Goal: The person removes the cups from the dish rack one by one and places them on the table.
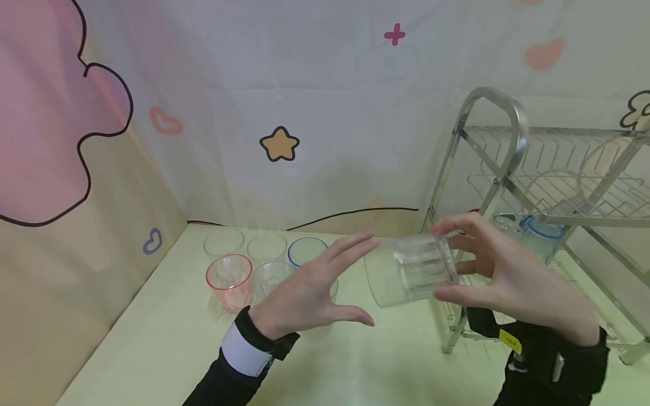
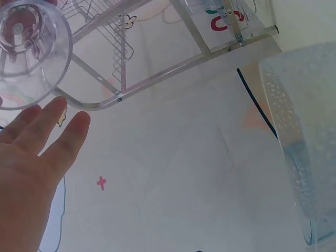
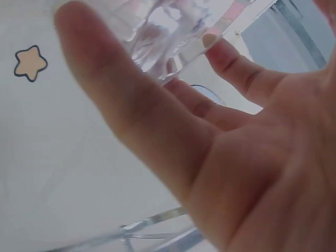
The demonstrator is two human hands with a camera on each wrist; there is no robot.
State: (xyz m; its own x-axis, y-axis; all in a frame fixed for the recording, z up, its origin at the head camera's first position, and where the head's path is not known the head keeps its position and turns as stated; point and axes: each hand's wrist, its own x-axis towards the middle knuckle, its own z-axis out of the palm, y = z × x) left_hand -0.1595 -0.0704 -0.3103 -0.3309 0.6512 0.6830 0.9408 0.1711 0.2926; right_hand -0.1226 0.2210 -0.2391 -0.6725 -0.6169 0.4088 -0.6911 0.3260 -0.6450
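A clear ribbed plastic cup lies on its side in the air above the table. My right hand pinches it at its base end, thumb below and fingers above. The cup's open mouth faces my left hand, which is spread open just to its left, fingertips close to the rim; contact is unclear. In the left wrist view the cup hovers above my straight fingers. The right wrist view shows the cup between my thumb and fingertips.
Several cups stand at the back left of the pale table: a pink-rimmed one, a blue-rimmed one, clear ones. A two-tier metal dish rack at the right holds a blue-rimmed cup.
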